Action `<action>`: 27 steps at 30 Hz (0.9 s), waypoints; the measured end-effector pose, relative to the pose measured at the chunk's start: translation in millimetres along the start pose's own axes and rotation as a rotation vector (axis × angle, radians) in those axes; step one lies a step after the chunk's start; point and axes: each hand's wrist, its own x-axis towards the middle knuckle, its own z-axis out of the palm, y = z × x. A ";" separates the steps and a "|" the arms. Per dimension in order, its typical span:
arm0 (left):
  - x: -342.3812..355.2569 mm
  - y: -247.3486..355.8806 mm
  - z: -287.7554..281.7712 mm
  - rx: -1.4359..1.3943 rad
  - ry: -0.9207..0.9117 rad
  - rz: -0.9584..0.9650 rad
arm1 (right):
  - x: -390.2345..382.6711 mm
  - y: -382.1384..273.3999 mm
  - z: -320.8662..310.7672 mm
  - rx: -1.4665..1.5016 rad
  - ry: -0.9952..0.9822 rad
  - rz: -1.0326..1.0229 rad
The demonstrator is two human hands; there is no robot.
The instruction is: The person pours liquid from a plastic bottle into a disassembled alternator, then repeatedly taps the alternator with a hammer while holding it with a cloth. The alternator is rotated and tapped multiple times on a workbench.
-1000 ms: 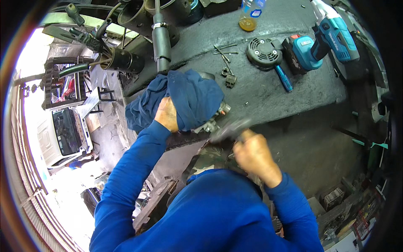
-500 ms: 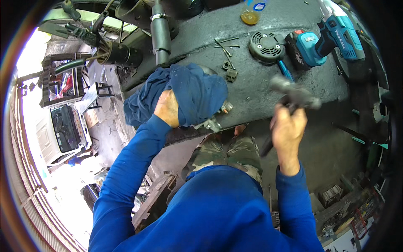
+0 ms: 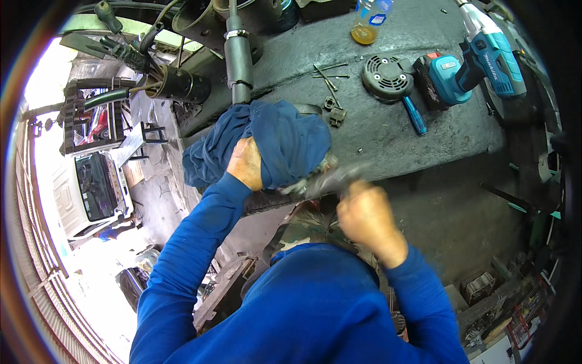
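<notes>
My left hand [image 3: 245, 165] is closed on a dark blue cloth [image 3: 291, 142] bunched over a metal part on the workbench. Most of that part is hidden; a curved edge [image 3: 309, 109] shows behind the cloth, and fittings [image 3: 330, 160] poke out on its near right side. My right hand [image 3: 368, 215], blurred by motion, grips a hammer [image 3: 334, 180]. The hammer's head, smeared too, is at the near right end of the covered part, by the bench's front edge. Whether it touches the part I cannot tell.
Behind the cloth lie several long bolts [image 3: 327, 79] and small metal pieces [image 3: 335, 114]. To the right are a round vented cover [image 3: 386, 77], a blue-handled screwdriver [image 3: 415, 116] and a teal cordless power tool [image 3: 494, 64]. A bottle [image 3: 365, 30] and a tool-filled can [image 3: 182, 85] stand farther back.
My right hand has swung the hammer left and toward the metal part under the cloth. My left hand keeps its hold on the cloth. The whole view has shifted slightly.
</notes>
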 end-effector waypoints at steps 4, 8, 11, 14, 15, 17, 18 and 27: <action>3.5 -2.0 -1.0 -0.165 0.063 -0.160 | -6.4 -1.8 -7.9 0.343 -0.104 0.159; 5.7 -1.8 -0.3 -0.050 0.060 -0.039 | 2.3 2.7 -18.6 0.787 0.439 0.501; 3.6 1.7 -2.7 -0.098 0.045 -0.163 | 2.7 -1.6 -2.6 0.226 0.046 0.072; 2.7 4.8 -4.3 -0.171 -0.093 -0.258 | 1.9 -8.1 -3.2 0.179 -0.214 0.138; 1.1 6.7 -4.5 -0.129 -0.034 -0.208 | -3.7 -9.0 -4.4 0.175 -0.137 0.138; 6.4 5.3 0.4 -0.038 0.108 -0.071 | 4.8 -6.0 -28.2 0.567 0.314 0.243; 3.5 6.2 1.3 -0.287 0.127 -0.147 | 8.4 -2.9 -33.0 0.661 0.377 0.354; -13.4 -15.5 9.5 -0.153 -0.016 -0.163 | -38.2 -0.6 20.1 0.331 -0.115 0.141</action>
